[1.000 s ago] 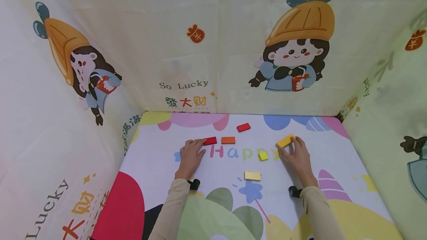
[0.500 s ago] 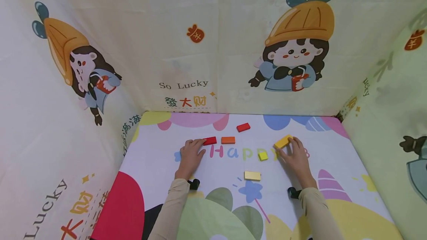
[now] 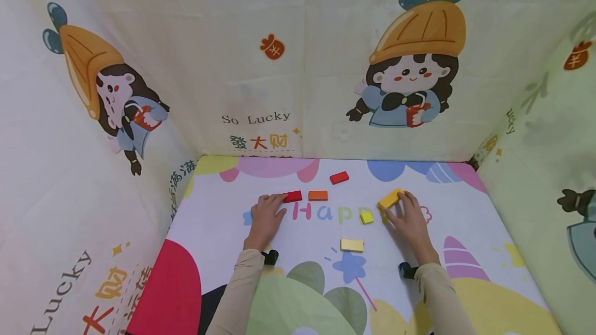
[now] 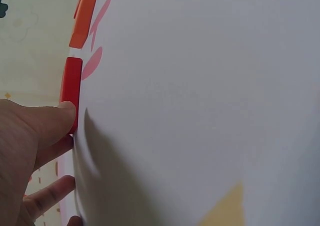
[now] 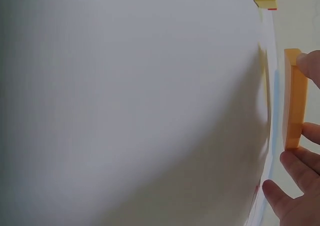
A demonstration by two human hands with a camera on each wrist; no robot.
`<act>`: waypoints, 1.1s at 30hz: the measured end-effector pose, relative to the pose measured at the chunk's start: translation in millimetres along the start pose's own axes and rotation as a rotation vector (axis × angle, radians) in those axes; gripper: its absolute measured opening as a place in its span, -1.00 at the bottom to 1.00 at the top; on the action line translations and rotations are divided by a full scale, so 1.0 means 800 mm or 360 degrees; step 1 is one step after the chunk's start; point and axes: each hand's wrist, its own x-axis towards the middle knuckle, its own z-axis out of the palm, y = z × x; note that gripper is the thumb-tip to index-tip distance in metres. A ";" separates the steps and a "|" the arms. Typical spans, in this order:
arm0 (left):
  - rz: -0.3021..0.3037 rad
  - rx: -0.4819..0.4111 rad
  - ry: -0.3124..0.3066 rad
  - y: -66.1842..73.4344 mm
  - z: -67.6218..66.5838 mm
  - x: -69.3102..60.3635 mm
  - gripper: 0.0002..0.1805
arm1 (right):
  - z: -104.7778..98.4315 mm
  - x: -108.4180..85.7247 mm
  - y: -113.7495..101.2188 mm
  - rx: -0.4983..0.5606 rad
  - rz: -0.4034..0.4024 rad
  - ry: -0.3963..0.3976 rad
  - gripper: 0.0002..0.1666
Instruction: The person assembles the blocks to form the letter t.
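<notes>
My left hand (image 3: pixel 266 221) rests at the left end of a red block (image 3: pixel 292 197), pinching it; the left wrist view shows my thumb on the block's side (image 4: pixel 71 80). Just right of it lies an orange block (image 3: pixel 318 196), a small gap apart. My right hand (image 3: pixel 413 229) holds a yellow-orange block (image 3: pixel 389 199) by its ends between thumb and fingers. That block is raised off the table and tilted, as the right wrist view also shows. Left of and nearer than the held block sits a small bright yellow block (image 3: pixel 367 217).
A second red block (image 3: pixel 339 178) lies farther back, beyond the orange one. Nearer the person is a pale yellow block (image 3: pixel 352 245). The printed tabletop (image 3: pixel 326 273) meets patterned cloth walls (image 3: pixel 316 92) at the back and both sides.
My right hand has moved a little to the left, carrying the yellow-orange block with it. My left hand and the blocks on the table have stayed in place.
</notes>
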 end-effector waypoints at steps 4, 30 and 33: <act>-0.0003 -0.0004 -0.0007 0.000 0.000 0.000 -0.41 | 0.000 -0.001 -0.002 -0.0002 0.0007 -0.0019 -0.06; -0.0024 0.0020 -0.0044 0.001 -0.002 0.000 -0.42 | 0.009 -0.012 -0.025 0.0051 -0.0050 -0.0044 -0.06; -0.0028 0.0014 -0.0048 0.001 -0.002 0.000 -0.41 | 0.009 -0.013 -0.028 0.0062 -0.0071 -0.0040 -0.06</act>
